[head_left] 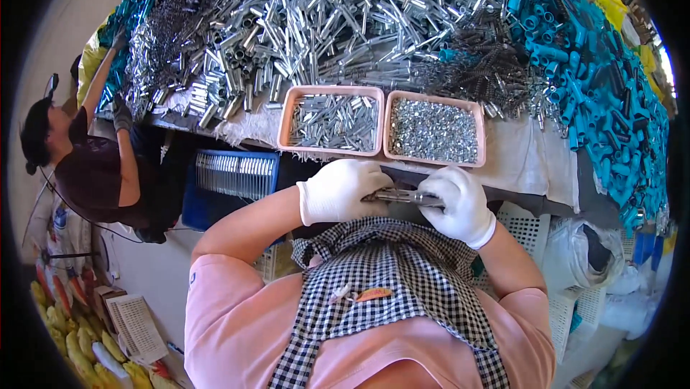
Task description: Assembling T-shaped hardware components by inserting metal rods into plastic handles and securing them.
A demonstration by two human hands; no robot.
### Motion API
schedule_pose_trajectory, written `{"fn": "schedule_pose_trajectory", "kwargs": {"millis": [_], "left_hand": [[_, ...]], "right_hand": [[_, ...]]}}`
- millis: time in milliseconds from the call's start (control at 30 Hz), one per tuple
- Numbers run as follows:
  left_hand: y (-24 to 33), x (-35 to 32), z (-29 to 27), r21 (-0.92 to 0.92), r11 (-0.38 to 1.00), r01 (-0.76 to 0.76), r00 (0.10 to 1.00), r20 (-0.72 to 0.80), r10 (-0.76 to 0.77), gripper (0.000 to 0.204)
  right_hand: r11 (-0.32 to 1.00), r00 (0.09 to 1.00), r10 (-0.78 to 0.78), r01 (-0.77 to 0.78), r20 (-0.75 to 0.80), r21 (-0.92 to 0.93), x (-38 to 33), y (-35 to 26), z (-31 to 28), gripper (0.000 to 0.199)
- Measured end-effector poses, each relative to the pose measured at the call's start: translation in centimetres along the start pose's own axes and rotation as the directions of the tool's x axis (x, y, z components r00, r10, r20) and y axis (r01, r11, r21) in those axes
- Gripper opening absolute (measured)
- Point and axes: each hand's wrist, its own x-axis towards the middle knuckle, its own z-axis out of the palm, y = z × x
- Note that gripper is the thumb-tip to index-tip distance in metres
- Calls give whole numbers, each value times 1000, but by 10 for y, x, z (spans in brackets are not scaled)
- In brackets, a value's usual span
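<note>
apron nearest; both hands curled round metal parts; pink trays hold tubes, bits.

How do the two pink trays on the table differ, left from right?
The left tray holds slender metal pieces; the right tray holds much smaller, stubby bits. The left tray's pieces lie criss-cross; the right tray's form a finer-grained layer. Both are pinkish and rectangular.

Pale floor, bright light rightward.
</note>
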Motion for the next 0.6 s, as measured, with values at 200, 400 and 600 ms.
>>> {"fn": "schedule_pose_trajectory", "kwargs": {"millis": [200, 400, 600], "left_hand": [[1, -8, 37, 54, 996, -71, 988, -137, 77, 35], [-20, -25, 59, 139, 984, -108, 975, -180, 132, 37], [-39, -52, 86, 49, 994, 98, 993, -78, -94, 48]], "right_hand": [[999, 997, -19, 17, 79, 30, 9, -18, 23, 54], [979, 908, 203, -192, 365, -68, 23, -32, 45, 71], [951, 772, 232, -308, 592, 30, 33, -34, 76, 74]]}}
